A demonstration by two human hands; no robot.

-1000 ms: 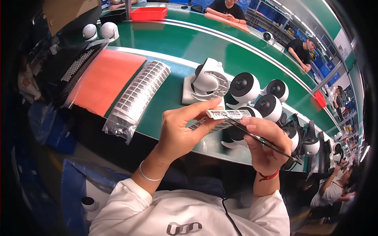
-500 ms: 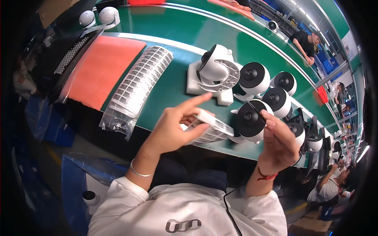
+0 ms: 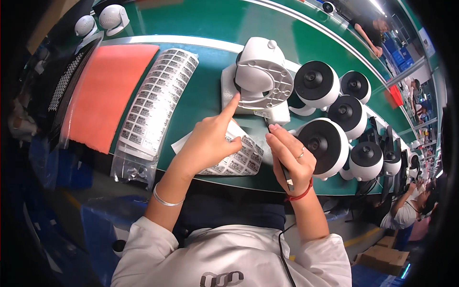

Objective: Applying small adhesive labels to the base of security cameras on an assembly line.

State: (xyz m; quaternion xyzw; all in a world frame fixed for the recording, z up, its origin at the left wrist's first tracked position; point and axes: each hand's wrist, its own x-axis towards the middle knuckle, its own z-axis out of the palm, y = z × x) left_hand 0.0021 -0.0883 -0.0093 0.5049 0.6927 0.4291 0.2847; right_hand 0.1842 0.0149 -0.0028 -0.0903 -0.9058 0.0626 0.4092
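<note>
A white security camera (image 3: 260,60) lies tipped in a white foam block (image 3: 279,115), its ring-shaped base (image 3: 279,88) turned toward me. My left hand (image 3: 208,146) reaches its index finger to the near left edge of that base. Its thumb and curled fingers are on a sheet of printed labels (image 3: 244,158), which spreads out under the hand; the fingers beneath are partly hidden. In my right hand (image 3: 294,160) is a pair of dark tweezers (image 3: 288,177), gripped like a pen. Their tip meets a small label (image 3: 262,114) just below the base's near rim.
Several white cameras with black fronts (image 3: 318,81) stand close on the right. On the left lie a bagged stack of label sheets (image 3: 155,103), an orange foam sheet (image 3: 110,95) and a black perforated strip (image 3: 71,81). Two white cameras (image 3: 112,19) stand far left. Another person (image 3: 370,33) sits across the line.
The label sheet has come down flatter under my left hand, whose index finger now touches the base. My right hand moved left with the tweezers to the base's near rim.
</note>
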